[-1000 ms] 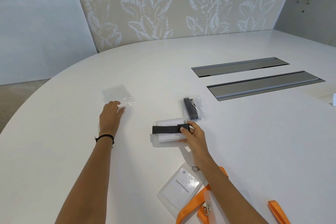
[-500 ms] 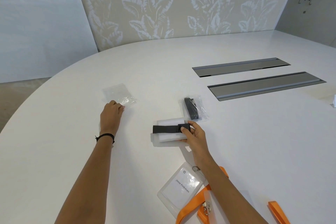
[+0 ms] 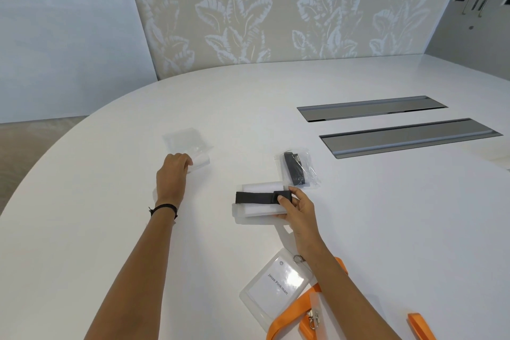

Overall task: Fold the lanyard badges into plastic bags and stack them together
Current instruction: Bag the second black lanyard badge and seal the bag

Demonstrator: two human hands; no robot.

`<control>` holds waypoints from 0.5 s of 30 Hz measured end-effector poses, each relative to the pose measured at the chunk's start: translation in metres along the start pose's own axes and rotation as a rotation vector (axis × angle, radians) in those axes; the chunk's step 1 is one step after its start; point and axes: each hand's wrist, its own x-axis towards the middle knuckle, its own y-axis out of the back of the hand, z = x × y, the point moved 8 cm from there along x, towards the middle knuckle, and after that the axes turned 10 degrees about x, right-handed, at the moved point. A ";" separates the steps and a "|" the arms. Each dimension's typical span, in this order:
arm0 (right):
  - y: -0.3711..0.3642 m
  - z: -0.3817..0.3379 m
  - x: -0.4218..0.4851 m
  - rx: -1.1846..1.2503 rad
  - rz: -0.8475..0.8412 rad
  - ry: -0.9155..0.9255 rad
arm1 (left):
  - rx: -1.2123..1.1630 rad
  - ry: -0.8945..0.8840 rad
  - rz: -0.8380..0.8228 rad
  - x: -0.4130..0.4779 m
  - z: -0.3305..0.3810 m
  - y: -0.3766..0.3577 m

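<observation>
My right hand (image 3: 296,205) grips a white badge holder (image 3: 260,208) with a black lanyard (image 3: 255,198) folded across it, thumb pressing the strap's right end. My left hand (image 3: 172,176) reaches to a small pile of clear plastic bags (image 3: 186,141) at the left and pinches the near edge of one bag (image 3: 200,161), lifting it slightly. Behind my right hand lies a bagged badge with a black lanyard (image 3: 296,171). Near the front edge lies a name badge in a clear holder (image 3: 277,286) with an orange lanyard (image 3: 294,312), partly under my right forearm.
The white oval table (image 3: 386,229) has two long grey recessed cable trays (image 3: 408,138) at the right back. A second orange strap end (image 3: 420,326) shows at the bottom right. A leaf-patterned wall stands behind the table.
My left hand's fingers have curled onto the near edge of a clear bag and lifted it a little. My right hand stays on the folded badge.
</observation>
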 end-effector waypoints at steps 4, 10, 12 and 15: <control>-0.001 0.000 -0.001 0.004 -0.007 -0.002 | -0.006 0.006 0.047 0.000 -0.002 0.006; 0.001 0.001 -0.001 0.009 -0.001 -0.013 | -0.077 0.106 0.057 -0.001 -0.010 0.008; 0.000 0.001 0.000 0.012 -0.002 -0.016 | -0.084 0.128 0.056 -0.001 -0.012 0.008; 0.000 0.001 0.000 0.014 -0.005 -0.018 | -0.082 0.134 0.051 -0.002 -0.012 0.008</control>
